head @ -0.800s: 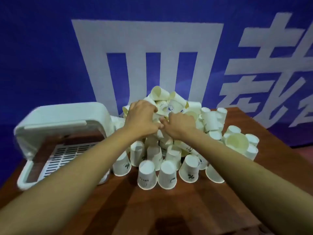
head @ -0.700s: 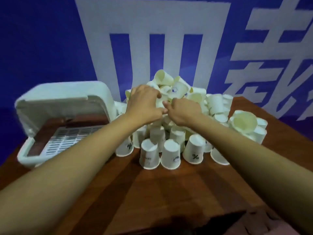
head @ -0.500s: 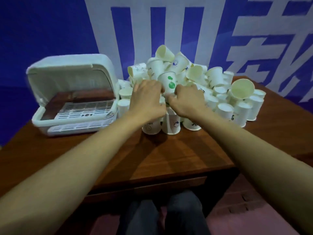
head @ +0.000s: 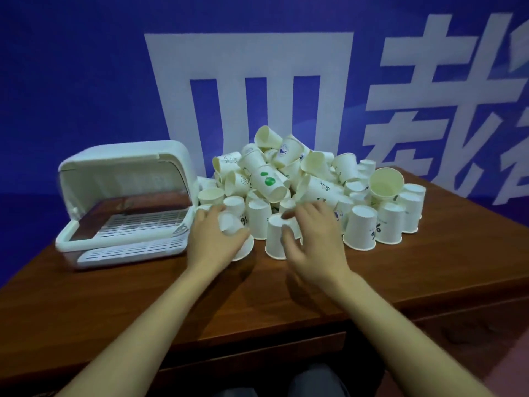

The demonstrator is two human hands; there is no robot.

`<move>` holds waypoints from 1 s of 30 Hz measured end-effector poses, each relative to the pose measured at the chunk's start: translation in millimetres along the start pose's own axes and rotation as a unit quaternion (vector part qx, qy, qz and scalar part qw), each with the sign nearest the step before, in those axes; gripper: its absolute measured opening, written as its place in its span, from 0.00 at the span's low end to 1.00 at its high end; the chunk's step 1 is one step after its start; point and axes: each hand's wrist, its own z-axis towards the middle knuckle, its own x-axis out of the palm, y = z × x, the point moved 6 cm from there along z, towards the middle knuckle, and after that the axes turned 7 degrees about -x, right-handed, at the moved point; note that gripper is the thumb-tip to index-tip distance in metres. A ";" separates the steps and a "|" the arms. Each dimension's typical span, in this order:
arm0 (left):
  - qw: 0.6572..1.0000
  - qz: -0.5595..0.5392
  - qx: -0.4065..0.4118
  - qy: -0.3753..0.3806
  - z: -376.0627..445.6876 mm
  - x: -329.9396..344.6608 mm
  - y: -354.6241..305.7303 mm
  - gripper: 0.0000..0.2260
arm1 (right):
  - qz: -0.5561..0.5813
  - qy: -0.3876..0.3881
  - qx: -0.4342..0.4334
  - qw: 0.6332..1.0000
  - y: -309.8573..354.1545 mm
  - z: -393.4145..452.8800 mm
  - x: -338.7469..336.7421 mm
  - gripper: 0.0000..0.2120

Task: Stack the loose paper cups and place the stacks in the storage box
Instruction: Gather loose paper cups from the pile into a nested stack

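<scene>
The left hand [head: 213,239] grips one tilted cup [head: 232,224]; the right hand [head: 310,239], fingers loose, touches an upside-down cup [head: 276,236] just beside it, axis vertical, storage box [head: 126,202] at left

Both bare arms reach forward, side by side. The left hand [head: 215,239] is curled around a paper cup [head: 229,223], with the thumb on its right side. The right hand [head: 313,239] is spread with loose fingers, and its fingertips [head: 287,229] touch another upside-down cup [head: 275,237].
</scene>
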 end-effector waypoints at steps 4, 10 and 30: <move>0.915 -0.373 -0.142 0.048 -30.0 -11.0 39.6 0.18 | 0.142 0.038 0.145 0.978 19.6 -52.6 19.8 0.14; 0.882 -0.393 -0.073 0.251 -45.0 20.5 41.6 0.34 | 0.268 0.049 0.279 0.921 11.5 -63.8 61.2 0.31; 0.971 -0.126 0.108 0.174 8.2 41.6 39.2 0.29 | -0.112 0.036 0.212 0.970 -31.7 -45.1 65.4 0.33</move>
